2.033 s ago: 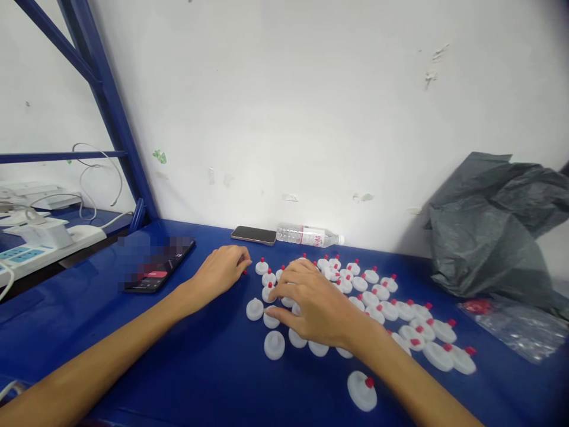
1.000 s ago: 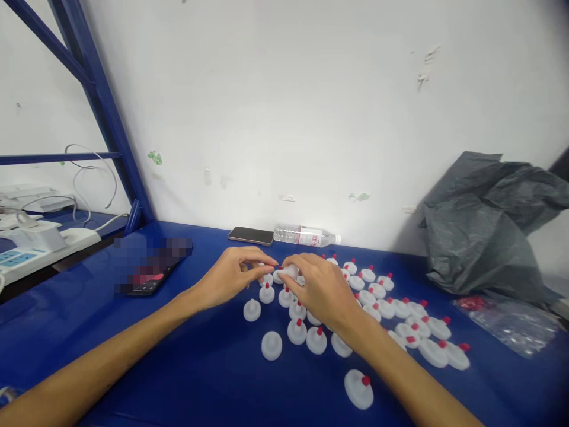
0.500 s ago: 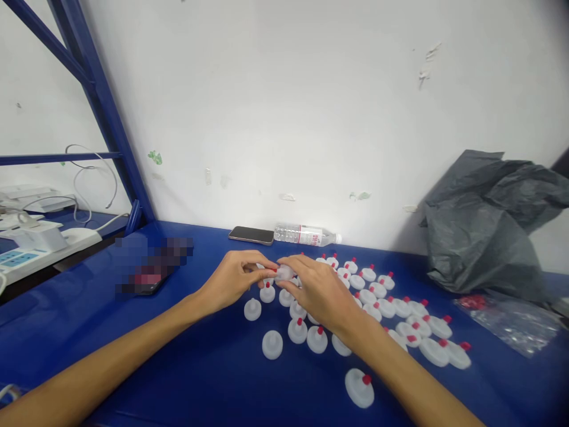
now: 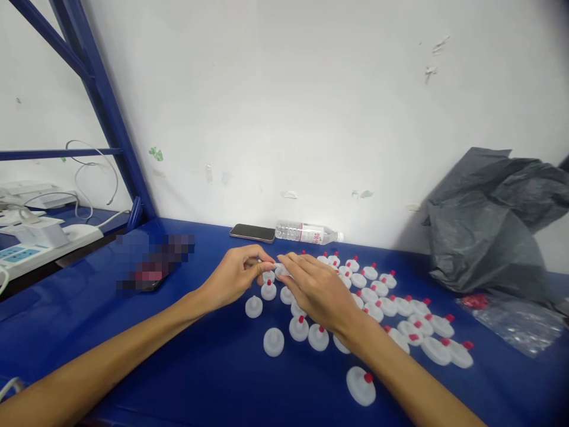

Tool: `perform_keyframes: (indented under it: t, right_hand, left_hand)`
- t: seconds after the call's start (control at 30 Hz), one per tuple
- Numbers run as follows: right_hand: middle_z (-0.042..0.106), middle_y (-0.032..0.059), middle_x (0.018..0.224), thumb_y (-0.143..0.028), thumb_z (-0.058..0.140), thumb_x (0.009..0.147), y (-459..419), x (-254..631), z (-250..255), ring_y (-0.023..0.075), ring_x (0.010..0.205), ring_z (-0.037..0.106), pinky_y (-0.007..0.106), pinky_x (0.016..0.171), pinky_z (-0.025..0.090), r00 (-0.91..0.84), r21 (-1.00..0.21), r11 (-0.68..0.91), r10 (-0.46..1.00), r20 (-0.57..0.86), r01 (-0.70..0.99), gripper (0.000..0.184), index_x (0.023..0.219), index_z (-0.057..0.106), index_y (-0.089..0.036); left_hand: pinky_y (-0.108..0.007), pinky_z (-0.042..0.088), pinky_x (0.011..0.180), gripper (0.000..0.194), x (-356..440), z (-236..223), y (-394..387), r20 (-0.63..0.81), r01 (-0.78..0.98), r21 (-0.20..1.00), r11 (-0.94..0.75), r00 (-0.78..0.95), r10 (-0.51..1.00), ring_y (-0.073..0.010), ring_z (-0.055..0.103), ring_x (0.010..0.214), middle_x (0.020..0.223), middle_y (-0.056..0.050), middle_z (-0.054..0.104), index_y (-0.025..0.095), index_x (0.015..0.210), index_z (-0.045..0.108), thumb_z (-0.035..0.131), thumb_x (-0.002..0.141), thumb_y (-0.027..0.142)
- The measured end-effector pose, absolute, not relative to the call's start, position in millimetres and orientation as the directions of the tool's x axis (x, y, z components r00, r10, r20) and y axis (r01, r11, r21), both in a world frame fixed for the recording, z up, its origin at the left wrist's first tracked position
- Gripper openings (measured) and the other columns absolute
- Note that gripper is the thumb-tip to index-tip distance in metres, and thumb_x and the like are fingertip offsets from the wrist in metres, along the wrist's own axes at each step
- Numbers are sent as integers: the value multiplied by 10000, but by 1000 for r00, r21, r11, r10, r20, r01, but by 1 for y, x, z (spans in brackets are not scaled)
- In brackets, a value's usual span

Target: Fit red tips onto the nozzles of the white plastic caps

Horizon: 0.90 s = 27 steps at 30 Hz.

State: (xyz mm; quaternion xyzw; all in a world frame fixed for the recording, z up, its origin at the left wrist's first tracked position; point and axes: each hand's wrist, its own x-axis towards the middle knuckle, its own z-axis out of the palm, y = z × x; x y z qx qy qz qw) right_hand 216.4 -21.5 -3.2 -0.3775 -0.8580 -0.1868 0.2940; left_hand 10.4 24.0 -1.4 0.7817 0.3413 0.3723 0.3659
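My left hand [image 4: 235,273] is closed in a pinch, thumb against forefinger, on a small red tip cap, most of which the fingers hide. Facing it, my right hand [image 4: 316,289] grips a white plastic nozzle lid [image 4: 280,271], its spout pointing left into the left fingertips. The hands meet just above the blue table. Below and to the right are several white nozzle lids [image 4: 318,337] with red tips. Two bare-spouted lids, one upper [image 4: 253,306] and one lower [image 4: 273,342], stand at the left of the group. Some lids are hidden under my right hand.
At the wall lie a phone [image 4: 252,233] and a clear bottle [image 4: 307,233]. Another phone [image 4: 153,276], partly blurred out, is at left. A dark plastic bag [image 4: 493,219] and a clear bag [image 4: 518,323] with red pieces are at right. A power strip [image 4: 53,243] sits far left.
My left hand came right with the red cap, while my right hand picked up a white lid. The two hands met, and now the cap is at the lid's spout.
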Motion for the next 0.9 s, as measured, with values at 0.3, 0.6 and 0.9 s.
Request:
perform_keyframes:
  t: [0.3, 0.6, 0.9]
  right_hand:
    - [713, 174, 1131, -233, 444, 1026, -24, 213, 3, 265, 968, 670, 427, 863, 583, -543, 81, 664, 528, 653, 743, 337, 1257, 615, -57]
    - [728, 134, 1116, -220, 503, 1010, -24, 213, 4, 249, 984, 681, 424, 879, 573, -508, -38, 709, 540, 671, 704, 284, 1253, 602, -113]
    - [729, 107, 1165, -227, 522, 997, -23, 209, 7, 251, 994, 694, 403, 846, 561, -472, -73, 679, 579, 665, 730, 269, 1238, 613, -149]
  left_hand:
    - [-216, 456, 534, 241, 9, -1, 25, 408, 225, 794, -565, 491, 770, -98, 588, 580, 761, -19, 639, 141, 883, 647, 608, 944, 370]
    - [-223, 460, 527, 225, 9, 5, 19, 520, 237, 696, -678, 484, 704, -88, 575, 553, 820, -38, 655, 135, 864, 658, 587, 952, 329]
    - [-204, 463, 525, 355, 4, 17, 29, 392, 261, 777, -573, 512, 765, -105, 595, 592, 793, -36, 674, 144, 938, 690, 503, 980, 442]
